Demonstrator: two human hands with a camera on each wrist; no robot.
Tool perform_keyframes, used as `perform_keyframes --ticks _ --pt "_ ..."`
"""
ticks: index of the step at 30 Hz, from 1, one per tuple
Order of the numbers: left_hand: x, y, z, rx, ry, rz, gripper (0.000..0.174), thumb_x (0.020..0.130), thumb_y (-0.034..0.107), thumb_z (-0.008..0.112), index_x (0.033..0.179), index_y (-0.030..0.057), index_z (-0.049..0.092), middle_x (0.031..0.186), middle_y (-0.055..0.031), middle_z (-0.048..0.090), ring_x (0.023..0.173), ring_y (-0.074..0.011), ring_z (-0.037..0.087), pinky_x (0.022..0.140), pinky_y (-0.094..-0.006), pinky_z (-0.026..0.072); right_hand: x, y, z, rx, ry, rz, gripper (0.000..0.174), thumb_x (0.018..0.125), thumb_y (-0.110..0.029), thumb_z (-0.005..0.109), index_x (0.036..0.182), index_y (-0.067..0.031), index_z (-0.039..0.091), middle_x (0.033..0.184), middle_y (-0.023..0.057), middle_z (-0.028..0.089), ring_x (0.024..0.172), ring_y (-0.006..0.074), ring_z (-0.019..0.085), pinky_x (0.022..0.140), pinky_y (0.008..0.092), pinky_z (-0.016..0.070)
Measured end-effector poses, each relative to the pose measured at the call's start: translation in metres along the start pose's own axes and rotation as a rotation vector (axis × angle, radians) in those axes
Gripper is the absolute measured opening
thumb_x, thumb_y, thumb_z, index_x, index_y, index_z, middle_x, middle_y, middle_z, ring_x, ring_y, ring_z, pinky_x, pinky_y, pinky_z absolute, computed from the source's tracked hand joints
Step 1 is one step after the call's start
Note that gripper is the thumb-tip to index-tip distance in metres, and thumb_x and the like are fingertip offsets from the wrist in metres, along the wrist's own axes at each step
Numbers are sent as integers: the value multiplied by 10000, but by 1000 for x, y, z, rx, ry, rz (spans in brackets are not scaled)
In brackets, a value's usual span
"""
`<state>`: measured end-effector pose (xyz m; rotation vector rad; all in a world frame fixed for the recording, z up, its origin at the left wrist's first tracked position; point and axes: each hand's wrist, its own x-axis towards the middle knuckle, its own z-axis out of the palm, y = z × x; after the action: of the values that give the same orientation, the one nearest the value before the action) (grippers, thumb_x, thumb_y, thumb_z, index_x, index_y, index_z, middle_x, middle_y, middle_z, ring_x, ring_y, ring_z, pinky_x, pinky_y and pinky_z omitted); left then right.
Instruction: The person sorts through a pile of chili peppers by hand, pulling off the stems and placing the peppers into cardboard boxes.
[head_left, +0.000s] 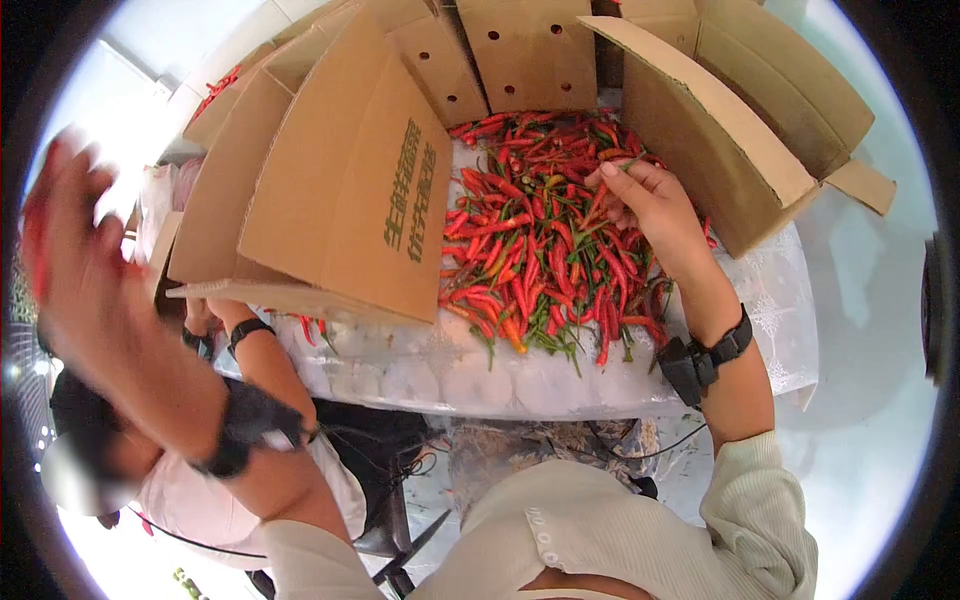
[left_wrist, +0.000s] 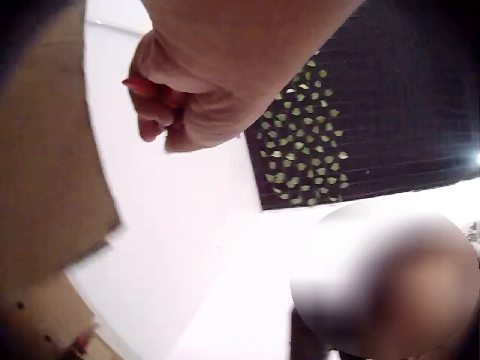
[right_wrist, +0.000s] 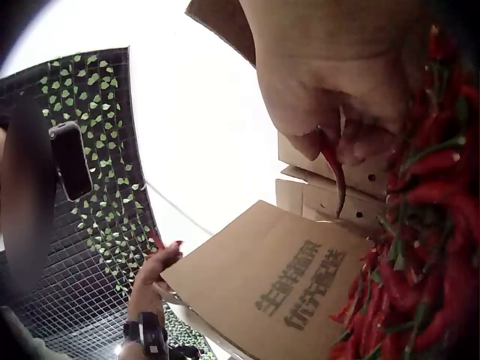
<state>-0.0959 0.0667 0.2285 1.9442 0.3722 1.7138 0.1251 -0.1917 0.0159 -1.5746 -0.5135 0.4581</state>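
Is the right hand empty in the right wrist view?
No, the right hand pinches a red chili pepper, whose narrow tip sticks out below the fingers.

The wide head view looks down on the white-covered tabletop (head_left: 400, 375). Both wrist views tilt upward toward the green-leaved black mesh (right_wrist: 94, 82), the right close beside red chillies (right_wrist: 442, 217); it shares the printed brown cardboard box (head_left: 335, 200) with the head view.
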Motion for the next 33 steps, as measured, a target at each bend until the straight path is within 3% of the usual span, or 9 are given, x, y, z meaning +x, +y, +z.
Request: perform_keyframes --ticks 3,5,9,13,18,20,21,26,33 --pt "28 -49 12 271 -633 -204 490 783 279 689 1181 39 535 963 -86 606 784 -113 555 603 -203 423 -2 2 1 -24 50 -77 317 864 -357 585 927 -49 627 763 12 605 642 77 535 588 221 447" --pt "13 -64 19 409 -785 -99 580 763 333 706 1220 39 505 1077 -136 582 982 -189 556 726 -264 475 -1 7 1 24 96 -67 269 861 -303 600 928 -44 624 767 19 613 632 79 546 583 219 453" --pt "6 -50 22 398 -675 -21 589 767 311 701 1239 30 487 1243 -184 492 1218 -245 418 940 -329 408 -3 12 -3 53 125 -113 259 843 -279 638 935 -37 617 747 24 611 616 83 560 578 221 470" --pt "-8 -28 -16 478 -315 466 409 803 187 649 1161 14 550 1136 -143 569 1049 -250 556 892 -319 442 0 6 -1 117 84 -94 261 850 -275 637 935 -30 607 738 29 610 618 82 565 578 224 481" --pt "-114 28 46 -174 -1098 253 260 810 31 598 1062 -4 540 990 -68 570 939 -160 536 838 -272 442 -5 4 6 76 1 -177 209 857 -231 633 898 -29 601 736 15 605 632 75 564 585 214 475" --pt "-165 14 87 -446 -1024 -36 221 802 73 623 1005 13 558 890 -54 592 796 -144 547 736 -263 452 -7 2 6 184 -49 -128 177 863 -224 624 875 -49 603 745 -3 603 654 71 561 600 205 462" --pt "-195 -17 118 -568 -806 -272 223 793 146 658 968 33 579 818 -54 613 675 -145 562 644 -264 463 -8 4 7 176 -51 -138 173 861 -219 628 870 -48 601 740 -4 601 651 68 558 596 202 459" --pt "-228 -63 158 -833 -1057 -720 173 863 118 603 989 7 559 830 -32 593 713 -85 544 644 -226 456 -4 16 17 82 2 -260 154 815 -171 677 824 -34 605 717 -8 596 638 53 537 580 197 438" --pt "-229 -64 150 -870 -971 -785 139 870 89 591 977 6 563 814 -12 586 693 -64 543 608 -207 459 -5 14 21 -105 28 -344 178 774 -173 718 760 -25 620 687 -15 590 638 45 518 578 207 426"
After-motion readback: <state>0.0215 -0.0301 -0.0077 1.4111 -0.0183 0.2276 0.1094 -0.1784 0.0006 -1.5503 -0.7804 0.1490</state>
